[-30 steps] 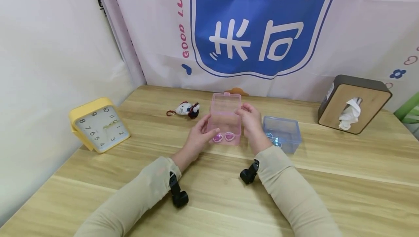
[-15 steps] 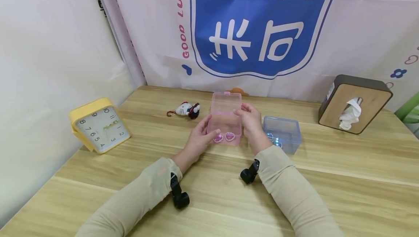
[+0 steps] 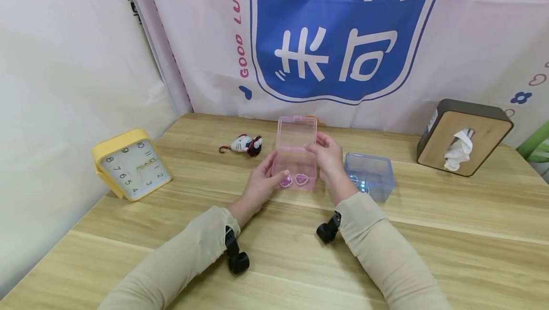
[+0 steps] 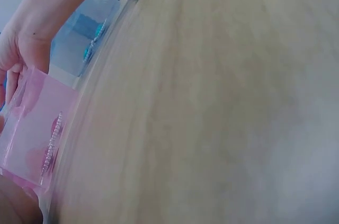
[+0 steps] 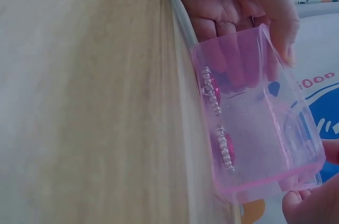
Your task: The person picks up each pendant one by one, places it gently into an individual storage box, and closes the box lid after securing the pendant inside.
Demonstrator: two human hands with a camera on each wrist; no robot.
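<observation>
A translucent pink plastic box (image 3: 295,161) stands on the table with its hinged lid (image 3: 297,132) swung up at the back. Inside it lie two pink heart-shaped gems (image 3: 301,180) edged with small beads, near its front. My left hand (image 3: 257,181) grips the box's left side, thumb by the front rim. At the other side, my right hand (image 3: 330,158) pinches the lid's lower right edge between thumb and fingers. In the right wrist view, the left fingers (image 5: 233,57) show through the pink wall.
A translucent blue box (image 3: 373,169) with blue gems (image 3: 363,186) stands right of the right wrist. A cat-doll keychain (image 3: 242,144) lies behind the left hand. A yellow clock (image 3: 133,165) stands left, a tissue box (image 3: 465,136) at the back right, before a printed cloth (image 3: 334,86).
The pink box's lid has tipped a little further upright, its top edge rising in the head view. Both hands keep almost the same places, and the gems have stayed in the box.
</observation>
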